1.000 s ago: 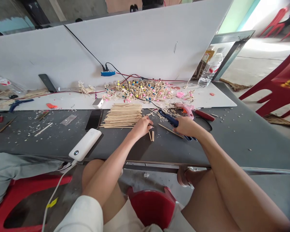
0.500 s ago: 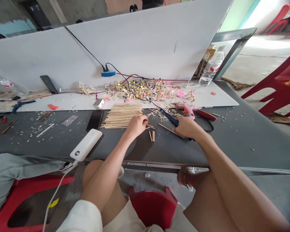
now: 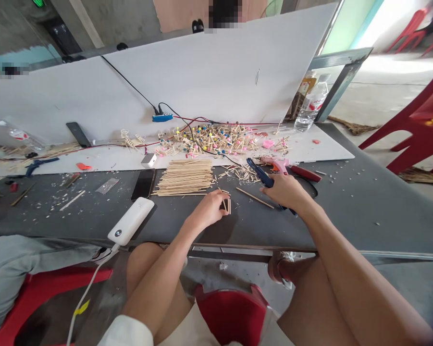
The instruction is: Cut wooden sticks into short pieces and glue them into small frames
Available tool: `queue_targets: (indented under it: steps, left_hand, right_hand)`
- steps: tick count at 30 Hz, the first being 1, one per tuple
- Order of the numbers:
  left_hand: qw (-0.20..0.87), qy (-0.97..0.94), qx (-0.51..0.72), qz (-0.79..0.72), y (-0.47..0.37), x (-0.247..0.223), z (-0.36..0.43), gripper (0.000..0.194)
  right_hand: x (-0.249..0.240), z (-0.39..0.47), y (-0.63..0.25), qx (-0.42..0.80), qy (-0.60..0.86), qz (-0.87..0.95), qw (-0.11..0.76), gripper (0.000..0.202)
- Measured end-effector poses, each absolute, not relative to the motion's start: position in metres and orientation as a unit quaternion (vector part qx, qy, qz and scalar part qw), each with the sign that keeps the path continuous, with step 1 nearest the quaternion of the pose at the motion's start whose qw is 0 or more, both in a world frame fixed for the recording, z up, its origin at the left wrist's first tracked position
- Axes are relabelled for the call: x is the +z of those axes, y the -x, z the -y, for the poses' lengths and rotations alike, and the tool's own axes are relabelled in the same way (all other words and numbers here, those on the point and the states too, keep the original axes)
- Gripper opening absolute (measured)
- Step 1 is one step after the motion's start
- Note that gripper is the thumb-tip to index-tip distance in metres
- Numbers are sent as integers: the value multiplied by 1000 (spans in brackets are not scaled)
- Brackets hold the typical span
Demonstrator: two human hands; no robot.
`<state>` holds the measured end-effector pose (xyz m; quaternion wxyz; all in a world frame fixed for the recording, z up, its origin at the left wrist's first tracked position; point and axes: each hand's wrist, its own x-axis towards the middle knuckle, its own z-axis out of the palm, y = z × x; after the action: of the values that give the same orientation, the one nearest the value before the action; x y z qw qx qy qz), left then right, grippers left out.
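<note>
My left hand (image 3: 211, 207) rests low over the table, its thumb and fingers closed around the ends of a few short wooden sticks (image 3: 229, 206). Just left of it lies a bundle of long thin wooden sticks (image 3: 183, 177) in a flat layer. My right hand (image 3: 284, 191) is wrapped around a dark blue pliers-like tool (image 3: 261, 174) that points away from me; its jaws are hard to make out. Below the tool, one longer stick (image 3: 254, 197) lies loose on the table between my hands.
Behind are a heap of stick pieces with coloured balls (image 3: 216, 138), stick offcuts (image 3: 241, 173), a pink glue gun (image 3: 281, 165) and a red-handled tool (image 3: 306, 173). Leftward lie a phone (image 3: 143, 184) and a cabled white power bank (image 3: 131, 220). A water bottle (image 3: 312, 105) stands back right.
My left hand has moved down and slightly right from beside the bundle onto the short sticks. My right hand has lifted the blue tool off the longer stick. The view has shifted slightly.
</note>
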<state>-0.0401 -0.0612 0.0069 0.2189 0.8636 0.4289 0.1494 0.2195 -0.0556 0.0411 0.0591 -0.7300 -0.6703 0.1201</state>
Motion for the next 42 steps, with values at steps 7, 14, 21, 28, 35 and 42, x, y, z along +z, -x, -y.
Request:
queue_targets:
  steps: [7,14,21,28,35,42]
  left_hand:
    - [243,-864,157,-413,37,6,60,49]
    - [261,-861,156,-407,37,7,61,52]
    - [286,-844,186,-414,43,10,55,51]
    - [232,-790,236,-517,70,23,40,38]
    - [235,-808,206,-500,66,20,42,31]
    - [253,-863,128,-418,50,16,51,56]
  right_hand:
    - [42,56,-224,109,730,672,53,38]
    - [43,59,-224,136,731,665,71,41]
    - [44,59,-225,145,727,667,82,36]
    - [41,59,-230,154,728,660,102,34]
    - [39,58,-230,148,731,660,94,36]
    - [32,55,-227,97,718,686,69,42]
